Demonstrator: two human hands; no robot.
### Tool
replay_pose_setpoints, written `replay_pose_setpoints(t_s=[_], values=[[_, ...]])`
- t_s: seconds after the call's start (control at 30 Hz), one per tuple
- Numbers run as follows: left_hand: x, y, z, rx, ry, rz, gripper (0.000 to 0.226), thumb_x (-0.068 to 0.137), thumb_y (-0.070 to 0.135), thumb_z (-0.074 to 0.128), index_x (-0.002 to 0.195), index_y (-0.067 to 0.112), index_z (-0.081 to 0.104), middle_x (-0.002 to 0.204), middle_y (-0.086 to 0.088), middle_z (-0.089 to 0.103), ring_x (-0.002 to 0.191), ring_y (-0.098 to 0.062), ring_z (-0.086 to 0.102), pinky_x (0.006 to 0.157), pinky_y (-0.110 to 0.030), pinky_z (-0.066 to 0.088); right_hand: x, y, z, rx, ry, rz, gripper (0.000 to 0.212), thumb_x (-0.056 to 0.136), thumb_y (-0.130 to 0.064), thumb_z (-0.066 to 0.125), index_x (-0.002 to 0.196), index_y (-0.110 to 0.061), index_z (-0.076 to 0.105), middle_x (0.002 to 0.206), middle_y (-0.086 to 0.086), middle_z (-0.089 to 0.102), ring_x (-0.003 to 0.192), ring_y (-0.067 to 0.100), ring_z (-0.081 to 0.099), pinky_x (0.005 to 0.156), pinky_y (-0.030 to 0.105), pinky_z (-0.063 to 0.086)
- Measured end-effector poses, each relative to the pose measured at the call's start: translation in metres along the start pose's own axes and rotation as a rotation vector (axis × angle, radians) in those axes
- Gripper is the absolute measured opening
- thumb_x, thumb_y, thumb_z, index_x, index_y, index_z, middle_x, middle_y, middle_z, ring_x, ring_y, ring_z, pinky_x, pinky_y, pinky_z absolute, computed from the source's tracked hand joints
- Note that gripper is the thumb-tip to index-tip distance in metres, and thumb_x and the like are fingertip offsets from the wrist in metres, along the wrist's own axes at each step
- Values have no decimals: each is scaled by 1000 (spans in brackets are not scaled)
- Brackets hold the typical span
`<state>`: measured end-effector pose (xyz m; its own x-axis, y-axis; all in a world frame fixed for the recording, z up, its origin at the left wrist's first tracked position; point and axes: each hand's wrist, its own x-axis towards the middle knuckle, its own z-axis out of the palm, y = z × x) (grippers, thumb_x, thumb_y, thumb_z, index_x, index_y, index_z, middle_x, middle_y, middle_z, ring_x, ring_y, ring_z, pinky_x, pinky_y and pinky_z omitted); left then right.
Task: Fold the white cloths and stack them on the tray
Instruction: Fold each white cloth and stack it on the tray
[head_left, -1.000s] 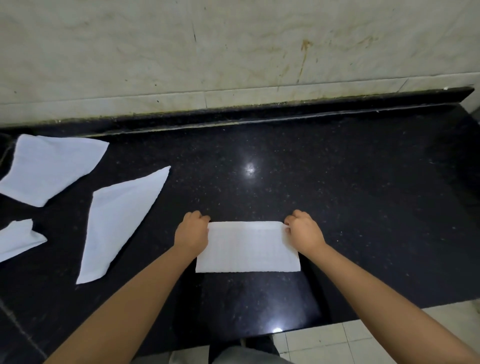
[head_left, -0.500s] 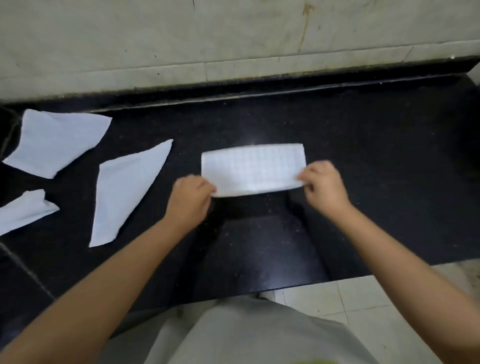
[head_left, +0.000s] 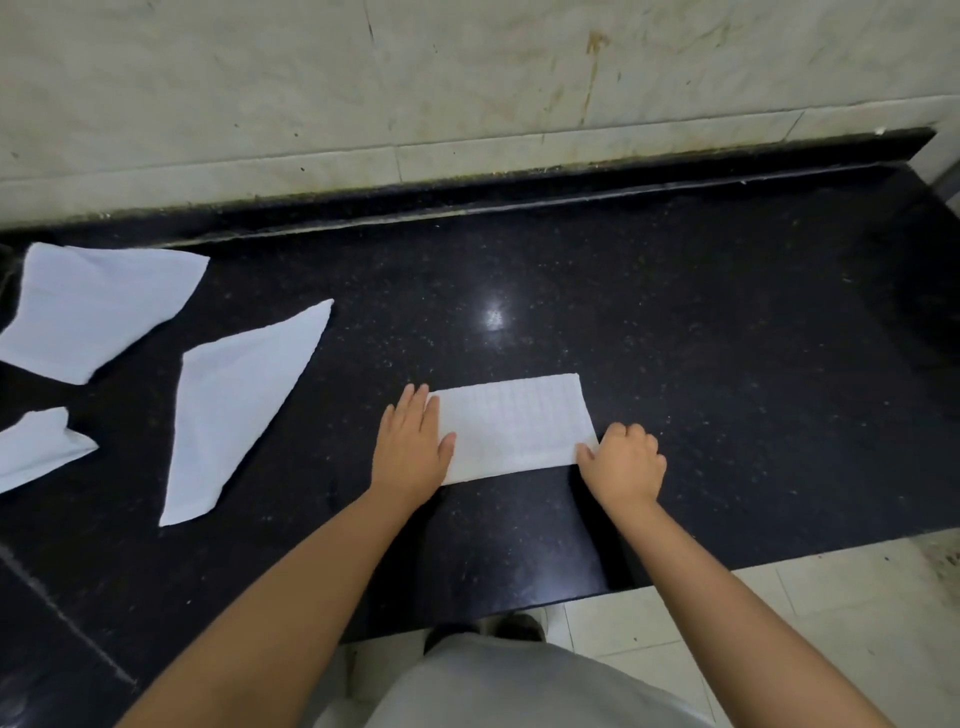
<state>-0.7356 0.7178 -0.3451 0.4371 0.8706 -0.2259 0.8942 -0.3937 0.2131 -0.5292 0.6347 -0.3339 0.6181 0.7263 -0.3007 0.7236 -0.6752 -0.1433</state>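
A folded white cloth lies flat as a rectangle on the black counter in front of me. My left hand rests flat, fingers spread, on the cloth's left end. My right hand is curled at the cloth's near right corner, fingertips pinching that corner. Three more white cloths lie to the left: a long triangular one, a wider one behind it, and a small one at the left edge. No tray is in view.
The black speckled counter runs to a raised back lip under a pale tiled wall. Its front edge is close to my body, with light floor tiles below at the right.
Half a second ago both hands held the cloth lifted above the counter. Now it lies flat, my left hand pressed open on it and my right hand at its near corner.
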Motion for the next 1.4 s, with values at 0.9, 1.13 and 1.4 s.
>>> replay_pose_setpoints(t_s=[0.9,1.13,1.4], values=[[-82,-102,23,-186,205,-431,48,96,28,40,135,1,43,151,-18,28,144,-32,16,116,-48,15,-79,-125,61,68,22,-707,32,51,-26,84,75,-16,65,78,-2,64,64,18,61,54,26,47],[-66,-76,30,-229,381,-11,41,80,28,41,100,3,67,113,-19,65,116,-32,54,88,-50,51,-51,-84,36,-33,77,-796,39,49,-9,53,84,-18,67,90,0,68,88,19,58,73,33,47],[-42,-27,38,-22,287,344,43,60,49,70,92,19,69,90,6,68,88,-11,60,77,-24,50,-25,-70,24,-90,-105,-852,30,70,-10,42,76,-8,72,75,8,68,57,25,65,45,25,54]])
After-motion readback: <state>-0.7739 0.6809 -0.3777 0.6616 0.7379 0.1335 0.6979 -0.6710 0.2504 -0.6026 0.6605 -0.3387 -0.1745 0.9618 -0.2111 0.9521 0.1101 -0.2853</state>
